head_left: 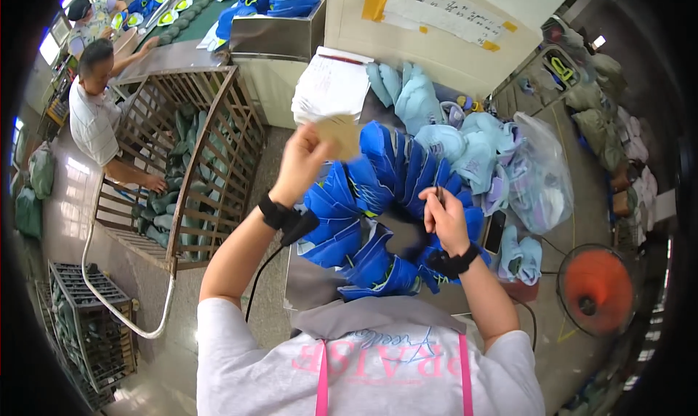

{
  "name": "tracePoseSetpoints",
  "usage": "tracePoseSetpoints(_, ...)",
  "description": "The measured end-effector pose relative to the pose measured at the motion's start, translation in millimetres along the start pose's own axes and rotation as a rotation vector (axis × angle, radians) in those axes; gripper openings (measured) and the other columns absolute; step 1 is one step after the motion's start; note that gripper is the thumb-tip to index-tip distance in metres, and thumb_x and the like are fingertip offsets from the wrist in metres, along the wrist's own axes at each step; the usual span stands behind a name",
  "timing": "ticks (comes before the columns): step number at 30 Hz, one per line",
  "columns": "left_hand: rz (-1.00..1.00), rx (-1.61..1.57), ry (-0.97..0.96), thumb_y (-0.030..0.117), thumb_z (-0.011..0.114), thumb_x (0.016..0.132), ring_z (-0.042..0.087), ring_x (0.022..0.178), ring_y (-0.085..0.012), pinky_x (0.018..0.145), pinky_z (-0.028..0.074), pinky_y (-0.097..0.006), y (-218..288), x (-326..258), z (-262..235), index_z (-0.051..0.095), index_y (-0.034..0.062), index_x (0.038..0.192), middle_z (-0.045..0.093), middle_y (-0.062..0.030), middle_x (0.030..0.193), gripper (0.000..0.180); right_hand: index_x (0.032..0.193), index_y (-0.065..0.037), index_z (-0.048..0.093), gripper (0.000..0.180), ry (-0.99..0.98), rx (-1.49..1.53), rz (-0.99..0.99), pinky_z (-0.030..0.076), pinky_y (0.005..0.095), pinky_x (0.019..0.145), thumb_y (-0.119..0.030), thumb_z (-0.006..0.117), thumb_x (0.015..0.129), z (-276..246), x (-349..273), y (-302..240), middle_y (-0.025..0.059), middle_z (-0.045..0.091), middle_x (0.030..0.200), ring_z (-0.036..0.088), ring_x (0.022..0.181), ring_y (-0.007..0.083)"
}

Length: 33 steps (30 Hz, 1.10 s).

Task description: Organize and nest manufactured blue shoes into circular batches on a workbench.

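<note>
The left hand (pixel 299 158) has its grip closed on a tan card (pixel 339 138), thumb and fingers pinching it at its left side. The card is blurred, but its longer axis seems to run sideways, from the fingers toward the right. In this view it lies across the gap between the lower edge of the papers (pixel 327 89) and the upper left of a ring of blue uppers (pixel 327 230) – how high it hangs above them I cannot tell.

The uppers stand fanned side by side on the table (pixel 299 285), around a dark gap in the middle. The nearest ones lie just right of the card and below it, so the left hand is the nearer to that part of the ring and to the papers. The right hand (pixel 449 221) is over the ring's right side, well apart from the card, its fingers curled around what looks like a small dark object (pixel 439 193) – too little shows to say what it is.

Pale blue uppers (pixel 465 143) are heaped beyond the right hand, with a clear bag (pixel 542 183) beside them and a phone (pixel 494 232) just right of the ring. At far left, a co-worker (pixel 94 118) reaches into a crate (pixel 190 176) of green forms (pixel 163 201).
</note>
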<state>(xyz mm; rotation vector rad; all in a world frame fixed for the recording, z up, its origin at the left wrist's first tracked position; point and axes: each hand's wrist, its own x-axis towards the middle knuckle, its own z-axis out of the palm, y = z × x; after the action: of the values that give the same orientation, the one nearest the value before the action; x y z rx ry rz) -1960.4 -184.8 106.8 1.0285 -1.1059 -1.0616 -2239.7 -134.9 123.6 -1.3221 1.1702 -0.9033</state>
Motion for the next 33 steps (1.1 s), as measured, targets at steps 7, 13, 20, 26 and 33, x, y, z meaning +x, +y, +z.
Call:
tracePoseSetpoints(7, 0.221, 0.368, -0.779, 0.004, 0.058, 0.076, 0.060, 0.071, -0.0237, 0.063, 0.047, -0.032, 36.0, -79.5, 73.5, 0.057, 0.0003, 0.092, 0.059, -0.0138, 0.079, 0.016, 0.101, 0.001, 0.053, 0.023, 0.092, 0.154, -0.191, 0.037, 0.0196, 0.047, -0.009, 0.061, 0.082, 13.5, -66.5, -5.3, 0.0038, 0.058, 0.079, 0.050, 0.054, 0.0064)
tracePoseSetpoints(13, 0.373, 0.343, -0.876, 0.006, 0.059, 0.075, 0.059, 0.066, -0.0281, 0.060, 0.047, -0.032, 30.7, -107.3, 112.2, 0.059, -0.0003, 0.090, 0.059, -0.0146, 0.075, 0.017, 0.079, -0.001, 0.055, 0.009, 0.311, 0.050, -0.080, 0.036, 0.0199, 0.044, -0.008, 0.061, 0.081, -1.0, -133.3, 10.8, 0.0015, 0.053, 0.059, 0.047, 0.046, 0.0062)
tracePoseSetpoints(20, 0.355, 0.099, -0.864, 0.004, 0.060, 0.075, 0.056, 0.076, -0.0218, 0.065, 0.046, -0.032, 41.6, -151.5, 139.4, 0.052, 0.0042, 0.105, 0.051, -0.0090, 0.088, 0.031, 0.103, 0.003, 0.055, 0.022, 0.450, 0.165, 0.066, 0.036, 0.0201, 0.039, -0.006, 0.055, 0.084, -25.0, -209.1, 48.1, 0.0041, 0.054, 0.063, 0.046, 0.044, 0.0074)
tracePoseSetpoints(26, 0.556, 0.070, -0.925, 0.027, 0.063, 0.078, 0.049, 0.069, -0.0195, 0.061, 0.042, -0.029, 161.6, -140.6, 135.6, 0.052, 0.0004, 0.112, 0.050, -0.0071, 0.078, 0.045, 0.079, -0.006, 0.052, 0.004, 0.613, 0.483, 0.184, 0.030, 0.0212, 0.036, -0.007, 0.053, 0.083, -96.7, -219.5, 79.0, 0.0011, 0.050, 0.060, 0.042, 0.040, 0.0083)
tracePoseSetpoints(33, -0.077, -0.553, -1.519, 0.031, 0.053, 0.087, 0.059, 0.069, -0.0213, 0.061, 0.049, -0.030, 222.2, -203.5, 223.1, 0.058, 0.0035, 0.090, 0.061, -0.0127, 0.092, 0.028, 0.096, -0.005, 0.048, 0.019, 1.088, 0.448, 0.026, 0.033, 0.0226, 0.038, -0.009, 0.056, 0.080, -245.6, -300.0, 188.9, 0.0029, 0.052, 0.067, 0.048, 0.047, 0.0103)
